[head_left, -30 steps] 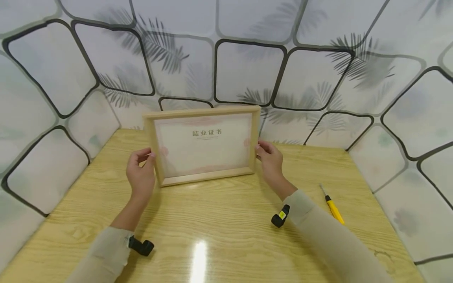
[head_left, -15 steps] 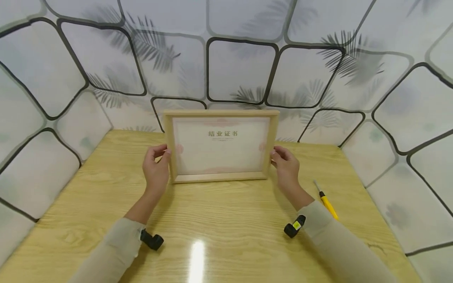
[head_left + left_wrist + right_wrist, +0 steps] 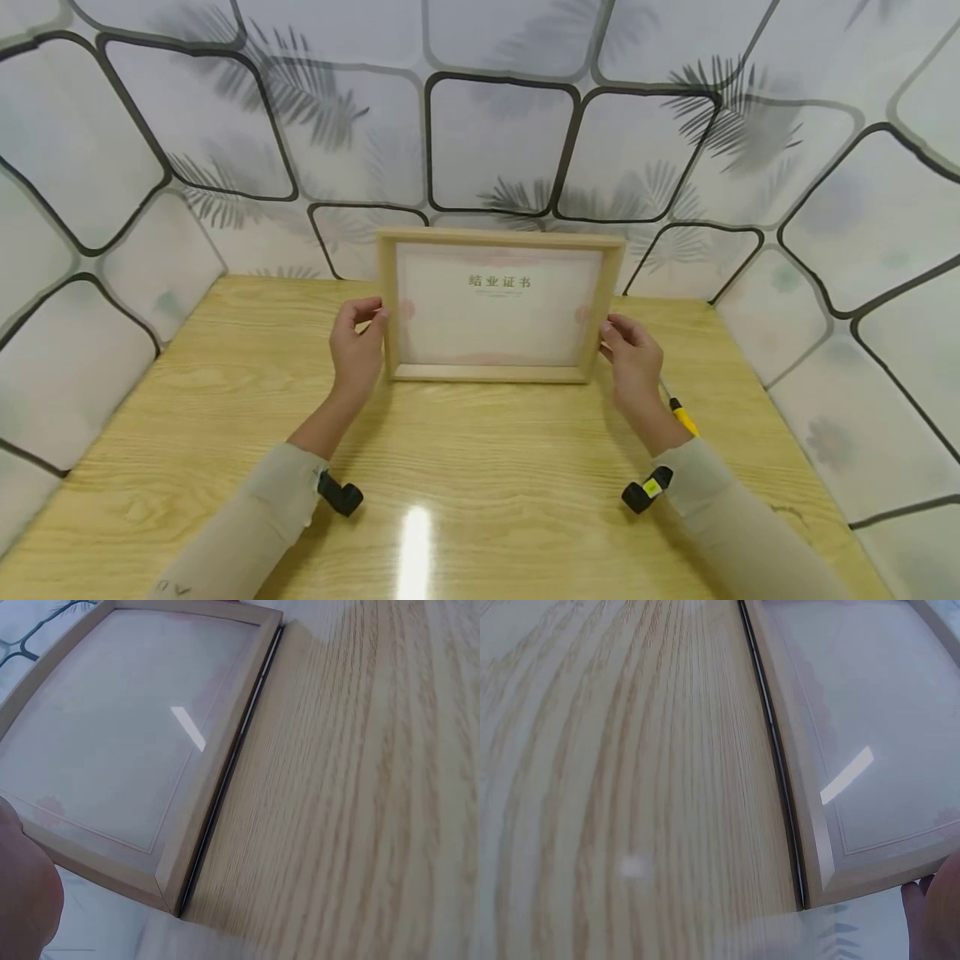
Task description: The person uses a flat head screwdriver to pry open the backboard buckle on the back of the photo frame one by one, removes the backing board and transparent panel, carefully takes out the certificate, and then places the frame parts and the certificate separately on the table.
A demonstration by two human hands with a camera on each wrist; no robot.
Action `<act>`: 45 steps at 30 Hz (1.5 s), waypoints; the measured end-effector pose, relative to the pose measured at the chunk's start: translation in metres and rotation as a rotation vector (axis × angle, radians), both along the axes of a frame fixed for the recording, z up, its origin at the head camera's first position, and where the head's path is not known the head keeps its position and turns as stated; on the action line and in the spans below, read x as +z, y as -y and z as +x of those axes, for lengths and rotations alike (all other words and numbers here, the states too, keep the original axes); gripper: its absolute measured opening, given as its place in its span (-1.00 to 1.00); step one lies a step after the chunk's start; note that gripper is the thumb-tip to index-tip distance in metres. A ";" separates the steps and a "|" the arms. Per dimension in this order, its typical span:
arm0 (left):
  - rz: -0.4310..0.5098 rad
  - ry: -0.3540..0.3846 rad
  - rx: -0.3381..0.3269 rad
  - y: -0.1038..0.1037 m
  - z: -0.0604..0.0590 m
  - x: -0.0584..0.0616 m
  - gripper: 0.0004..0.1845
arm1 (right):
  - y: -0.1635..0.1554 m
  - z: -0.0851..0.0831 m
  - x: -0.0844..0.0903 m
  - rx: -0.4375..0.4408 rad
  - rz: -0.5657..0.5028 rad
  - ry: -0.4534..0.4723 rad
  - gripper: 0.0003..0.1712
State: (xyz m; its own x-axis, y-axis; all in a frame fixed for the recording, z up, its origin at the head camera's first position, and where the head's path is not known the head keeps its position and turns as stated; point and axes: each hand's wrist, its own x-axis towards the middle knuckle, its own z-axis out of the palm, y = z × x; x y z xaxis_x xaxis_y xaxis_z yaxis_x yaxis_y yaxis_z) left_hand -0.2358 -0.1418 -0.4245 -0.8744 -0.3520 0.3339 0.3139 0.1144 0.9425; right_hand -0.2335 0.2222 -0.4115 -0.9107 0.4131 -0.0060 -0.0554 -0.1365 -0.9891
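Observation:
A light wooden picture frame (image 3: 498, 306) with a certificate behind glass stands upright on its lower edge on the wooden table (image 3: 465, 467). My left hand (image 3: 358, 348) grips its left side, thumb in front. My right hand (image 3: 633, 357) grips its right side. The left wrist view shows the frame (image 3: 135, 742) close up with its bottom edge on the table, and part of my left hand (image 3: 26, 892) at the lower left corner. The right wrist view shows the frame (image 3: 862, 742) and a fingertip of my right hand (image 3: 934, 915).
A yellow-handled screwdriver (image 3: 681, 412) lies on the table just right of my right wrist. Patterned wall panels (image 3: 495, 142) close in the table at the back and both sides. A black wrist camera is strapped on each sleeve.
Both hands have carried the frame to the right along the table and set it squarer to me; my right hand now partly covers the screwdriver.

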 end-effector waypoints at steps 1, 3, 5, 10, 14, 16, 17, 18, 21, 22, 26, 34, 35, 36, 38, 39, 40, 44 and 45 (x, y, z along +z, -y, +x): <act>0.002 -0.006 -0.011 -0.002 -0.001 0.000 -0.77 | -0.002 0.000 0.000 -0.004 0.002 -0.001 -0.71; -0.003 -0.011 -0.020 -0.005 -0.002 0.002 -0.78 | -0.006 0.001 0.000 -0.012 0.005 -0.006 -0.73; -0.006 -0.007 -0.026 -0.008 -0.002 0.003 -0.78 | -0.009 0.001 0.000 -0.017 0.000 -0.011 -0.76; -0.010 0.006 -0.039 -0.013 -0.004 0.006 -0.78 | -0.013 0.002 0.001 -0.028 -0.020 -0.045 -0.86; -0.005 0.023 -0.044 -0.016 -0.006 0.006 -0.76 | -0.015 0.001 0.000 -0.032 -0.030 -0.063 -0.83; -0.004 0.036 -0.040 -0.016 -0.006 0.006 -0.76 | -0.016 0.000 0.000 -0.027 -0.023 -0.063 -0.78; -0.003 0.044 -0.036 -0.016 -0.005 0.006 -0.76 | -0.016 -0.001 0.000 -0.022 -0.021 -0.062 -0.76; -0.003 0.049 -0.033 -0.016 -0.005 0.006 -0.76 | -0.016 -0.001 0.000 -0.020 -0.018 -0.061 -0.75; -0.001 0.062 -0.025 -0.016 -0.002 0.010 -0.76 | -0.014 -0.002 -0.001 -0.009 -0.022 -0.061 -0.75; -0.002 0.063 -0.024 -0.017 0.001 0.014 -0.76 | -0.014 -0.003 -0.001 -0.009 -0.019 -0.059 -0.76; -0.008 0.060 -0.019 -0.019 0.013 0.030 -0.75 | -0.011 -0.003 0.000 -0.014 -0.031 -0.046 -0.82; -0.037 0.027 -0.034 -0.014 0.018 0.030 -0.73 | -0.009 -0.002 0.001 0.010 -0.020 -0.022 -0.70; -0.031 0.025 -0.035 -0.012 0.015 0.026 -0.73 | -0.009 -0.002 0.001 0.012 -0.016 -0.017 -0.69; -0.028 0.020 -0.035 -0.011 0.013 0.022 -0.73 | -0.009 -0.002 0.001 0.013 -0.016 -0.015 -0.69; -0.028 0.014 -0.035 -0.008 0.007 0.014 -0.73 | -0.010 -0.002 0.000 0.010 0.004 -0.011 -0.69; -0.029 0.012 -0.035 -0.007 0.005 0.011 -0.72 | -0.010 -0.002 0.000 0.009 0.017 -0.012 -0.69; -0.031 0.013 -0.036 -0.006 0.002 0.007 -0.71 | -0.011 -0.002 -0.001 0.007 0.028 -0.015 -0.69; -0.046 0.023 -0.030 -0.007 0.000 0.008 -0.70 | -0.014 -0.002 0.000 0.006 0.124 -0.035 -0.64; -0.047 0.022 -0.030 -0.007 -0.001 0.009 -0.70 | -0.014 -0.002 0.001 0.004 0.150 -0.045 -0.62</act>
